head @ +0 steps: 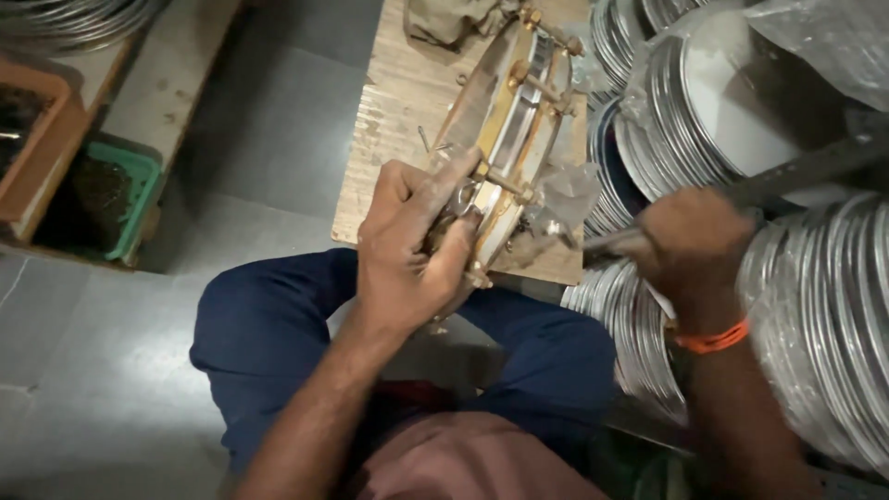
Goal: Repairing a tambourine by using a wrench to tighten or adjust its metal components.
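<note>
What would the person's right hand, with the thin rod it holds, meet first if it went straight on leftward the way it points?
Probably the crumpled clear plastic beside the round frame. The right hand aims its rod that way, though depth is unclear.

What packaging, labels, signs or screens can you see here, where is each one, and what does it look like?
No labels, signs or screens show.
Plastic wrap: top right, clear crumpled film over the stacked metal rings.
Plastic scrap: on the board beside the round frame, clear and crinkled.
Green crate: left floor, rectangular, dark contents.
Left hand grips the frame; right hand holds a rod.
</note>
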